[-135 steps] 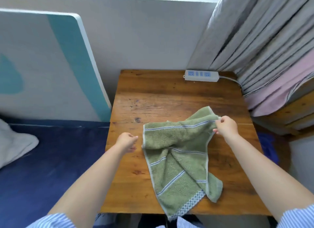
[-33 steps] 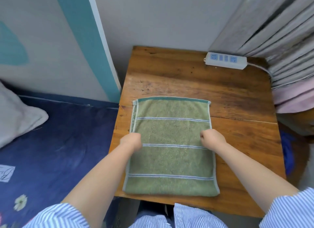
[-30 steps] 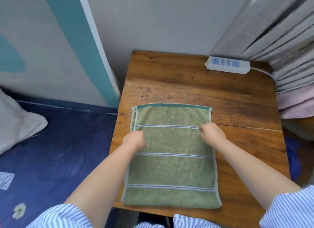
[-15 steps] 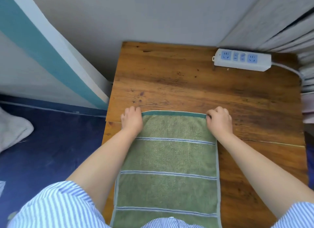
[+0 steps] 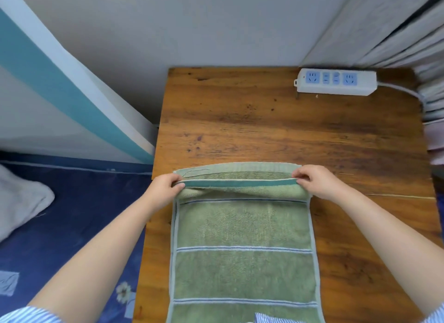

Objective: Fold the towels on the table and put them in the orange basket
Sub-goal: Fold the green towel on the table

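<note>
Head view: my left hand [image 5: 165,187] and right hand [image 5: 317,182] pinch the far corners of the green towel [image 5: 242,245] on the desk [image 5: 264,130]. I judge the folding barely begun; no orange basket shows.

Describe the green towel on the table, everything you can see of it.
The green towel looks like terry cloth, with pale edging, thin blue-and-white stripes across it and a teal band at its far end. It lies flat on the wooden table, its near end running out of view. The left hand and right hand each pinch a far corner, lifting the top layer off the layer beneath.
</note>
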